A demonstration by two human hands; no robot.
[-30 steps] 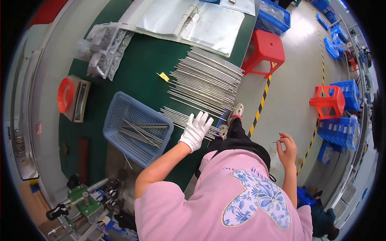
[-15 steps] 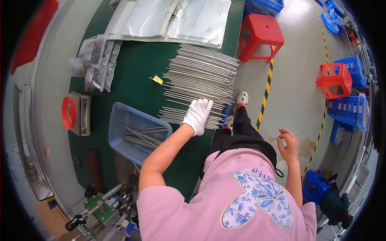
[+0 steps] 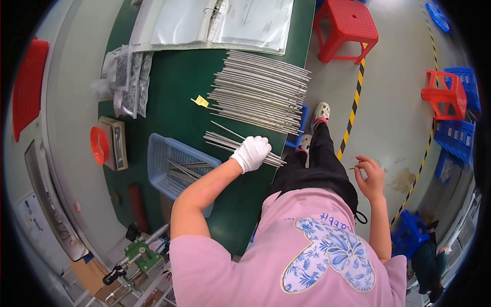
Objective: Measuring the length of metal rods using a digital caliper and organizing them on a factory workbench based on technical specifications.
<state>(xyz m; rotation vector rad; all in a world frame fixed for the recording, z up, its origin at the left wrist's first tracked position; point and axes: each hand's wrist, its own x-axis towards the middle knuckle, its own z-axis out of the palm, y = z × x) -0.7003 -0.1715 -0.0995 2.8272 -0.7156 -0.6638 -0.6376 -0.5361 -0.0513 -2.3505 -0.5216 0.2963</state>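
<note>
My left hand [image 3: 252, 153], in a white glove, is closed over a small bundle of thin metal rods [image 3: 221, 139] near the table's right edge. One rod of the bundle sticks out at a steeper angle. Just beyond lies a wide row of many similar rods [image 3: 258, 92], side by side, with a yellow tag [image 3: 201, 101] at their left ends. Over the floor to the right, my bare right hand [image 3: 370, 176] pinches a short, thin dark piece [image 3: 352, 169] between thumb and fingers; its kind is too small to make out.
On the green table [image 3: 174, 97] stand a blue basket [image 3: 156, 148] with more rods, an open ring binder [image 3: 179, 23], plastic bags [image 3: 134, 82] and a scale-like device [image 3: 118, 143] with an orange-red dish. A red stool [image 3: 353, 23] stands beyond the table's right edge.
My left hand has closed on the nearer rods and drawn them together into a bundle, opening a gap to the larger row. My right hand keeps its pinch. The view has shifted slightly.
</note>
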